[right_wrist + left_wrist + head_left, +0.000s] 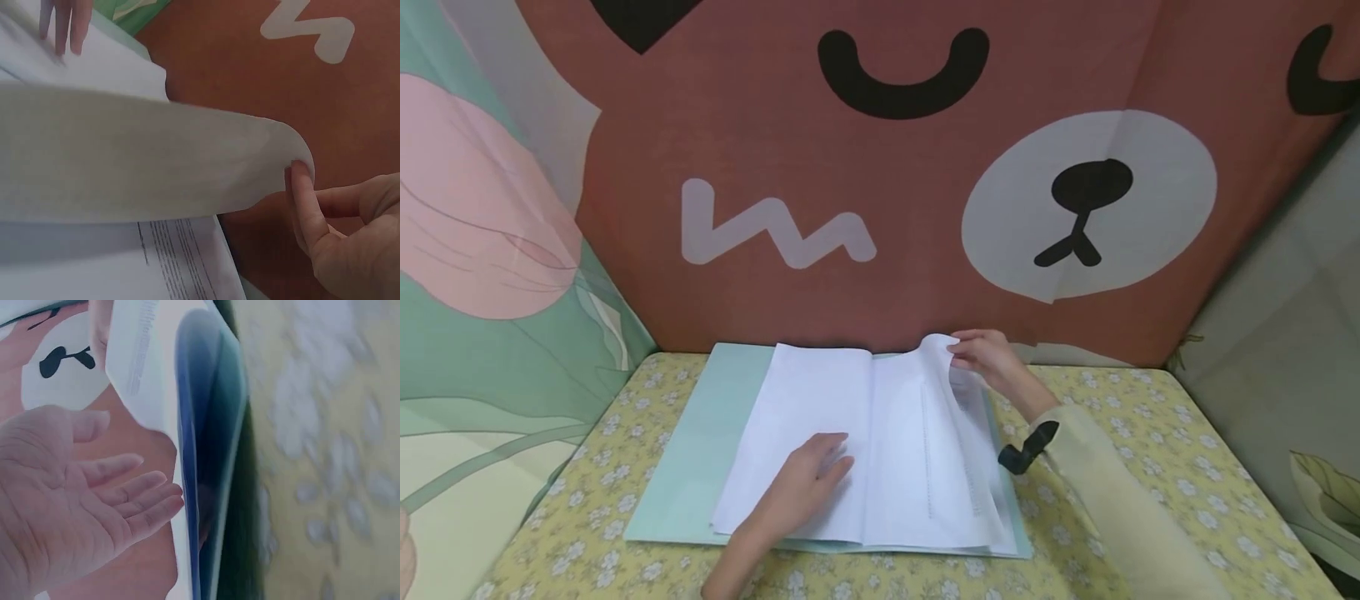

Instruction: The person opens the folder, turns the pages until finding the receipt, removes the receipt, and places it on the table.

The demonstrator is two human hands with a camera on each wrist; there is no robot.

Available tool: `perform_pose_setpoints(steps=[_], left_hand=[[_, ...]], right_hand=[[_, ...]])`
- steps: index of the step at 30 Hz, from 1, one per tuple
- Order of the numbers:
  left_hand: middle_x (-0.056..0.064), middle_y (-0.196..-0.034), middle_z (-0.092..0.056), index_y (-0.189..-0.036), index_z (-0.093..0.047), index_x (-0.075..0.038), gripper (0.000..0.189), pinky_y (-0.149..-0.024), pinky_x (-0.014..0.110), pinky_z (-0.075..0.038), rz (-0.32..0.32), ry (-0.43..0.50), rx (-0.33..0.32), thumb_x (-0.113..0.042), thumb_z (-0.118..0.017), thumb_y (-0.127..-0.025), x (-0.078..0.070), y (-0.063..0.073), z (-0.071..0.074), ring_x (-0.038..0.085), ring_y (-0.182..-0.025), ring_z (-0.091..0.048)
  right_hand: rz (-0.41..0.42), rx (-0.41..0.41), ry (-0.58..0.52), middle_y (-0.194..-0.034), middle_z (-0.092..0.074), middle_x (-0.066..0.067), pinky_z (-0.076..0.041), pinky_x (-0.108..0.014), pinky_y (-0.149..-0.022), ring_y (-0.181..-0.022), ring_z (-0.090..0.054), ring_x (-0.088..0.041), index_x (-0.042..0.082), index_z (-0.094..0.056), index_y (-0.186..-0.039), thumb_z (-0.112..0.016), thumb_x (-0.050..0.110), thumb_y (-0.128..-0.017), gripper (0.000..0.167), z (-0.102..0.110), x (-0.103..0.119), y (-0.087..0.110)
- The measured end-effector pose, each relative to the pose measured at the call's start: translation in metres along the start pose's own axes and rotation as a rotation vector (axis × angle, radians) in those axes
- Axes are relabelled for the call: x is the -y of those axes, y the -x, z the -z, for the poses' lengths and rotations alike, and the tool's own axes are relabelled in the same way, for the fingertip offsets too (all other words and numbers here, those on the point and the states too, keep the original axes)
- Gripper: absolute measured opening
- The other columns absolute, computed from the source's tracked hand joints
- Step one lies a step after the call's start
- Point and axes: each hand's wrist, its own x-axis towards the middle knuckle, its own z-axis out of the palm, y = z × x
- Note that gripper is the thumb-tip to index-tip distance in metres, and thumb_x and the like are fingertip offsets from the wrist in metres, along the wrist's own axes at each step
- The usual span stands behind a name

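A light green folder (pixel 681 475) lies spread on the table with white printed sheets inside. My right hand (pixel 992 362) pinches the upper right corner of one page (pixel 906 450), which is lifted and curled back toward the left. In the right wrist view the raised page (pixel 156 156) bows over another sheet with printed lines (pixel 178 256). The left hand (pixel 797 492) rests over the left-hand page (pixel 820 392), its fingers loosely extended and holding nothing. In the left wrist view the palm of the left hand (pixel 81 494) shows, fingertips at the paper's edge.
A tablecloth (pixel 647 417) with white flowers on yellow lies under the folder. Close behind stands a brown fabric backdrop (pixel 917 283) with a cartoon bear face. Printed cloth panels (pixel 490 358) flank the table on the left and right. A black strap (pixel 1028 448) sits at the right wrist.
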Motion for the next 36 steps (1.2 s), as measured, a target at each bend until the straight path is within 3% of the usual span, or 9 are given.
perform_pose_setpoints(steps=[4,10,16,26,31,36], left_hand=[[0.021,-0.136,-0.064,-0.139,-0.059,0.002,0.044,-0.101,0.053,-0.053,0.057,0.216,-0.003,-0.028,-0.058,-0.107,-0.006,0.000,-0.002,0.039,-0.122,-0.064],[0.025,-0.137,-0.061,-0.145,-0.051,0.007,0.054,-0.098,0.043,-0.057,0.161,0.482,0.049,-0.033,-0.056,-0.108,-0.017,-0.003,-0.004,0.039,-0.124,-0.062],[0.027,-0.145,-0.054,-0.148,-0.043,0.008,0.060,-0.098,0.042,-0.057,0.231,0.641,0.065,-0.037,-0.052,-0.110,-0.023,-0.005,0.009,0.040,-0.131,-0.057],[0.024,-0.148,-0.052,-0.152,-0.040,0.002,0.078,-0.093,0.042,-0.060,0.291,0.735,0.015,-0.055,-0.058,-0.102,-0.023,-0.002,0.037,0.037,-0.131,-0.058],[0.026,-0.148,-0.051,-0.153,-0.038,0.003,0.076,-0.092,0.042,-0.060,0.299,0.766,-0.008,-0.050,-0.059,-0.103,-0.022,-0.004,0.048,0.037,-0.130,-0.059],[0.027,-0.148,-0.052,-0.150,-0.040,0.005,0.073,-0.092,0.042,-0.060,0.313,0.791,-0.039,-0.047,-0.061,-0.103,-0.021,-0.007,0.056,0.038,-0.129,-0.060]], right_hand=[[-0.006,0.058,-0.080,-0.151,-0.044,-0.027,-0.060,-0.023,-0.081,-0.101,-0.065,-0.017,-0.015,-0.040,-0.150,-0.055,-0.007,-0.102,0.051,-0.009,0.006,0.003],[-0.071,0.105,-0.209,-0.162,-0.034,-0.023,-0.055,-0.030,-0.097,-0.133,-0.053,-0.028,-0.010,-0.032,-0.157,-0.050,-0.010,-0.103,0.056,-0.021,0.012,0.004],[-0.095,0.127,-0.307,-0.165,-0.029,-0.022,-0.048,-0.035,-0.105,-0.143,-0.044,-0.031,-0.007,-0.027,-0.159,-0.048,-0.012,-0.103,0.060,-0.033,0.019,0.005],[-0.090,0.159,-0.448,-0.168,-0.023,-0.020,-0.041,-0.043,-0.113,-0.148,-0.037,-0.034,-0.005,-0.026,-0.161,-0.045,-0.017,-0.102,0.063,-0.060,0.029,0.008],[-0.083,0.160,-0.494,-0.169,-0.021,-0.019,-0.041,-0.042,-0.112,-0.149,-0.036,-0.033,-0.006,-0.021,-0.161,-0.045,-0.020,-0.099,0.068,-0.079,0.032,0.009],[-0.080,0.159,-0.502,-0.167,-0.025,-0.020,-0.041,-0.043,-0.111,-0.147,-0.039,-0.033,-0.008,-0.026,-0.159,-0.045,-0.021,-0.098,0.065,-0.097,0.034,0.010]])
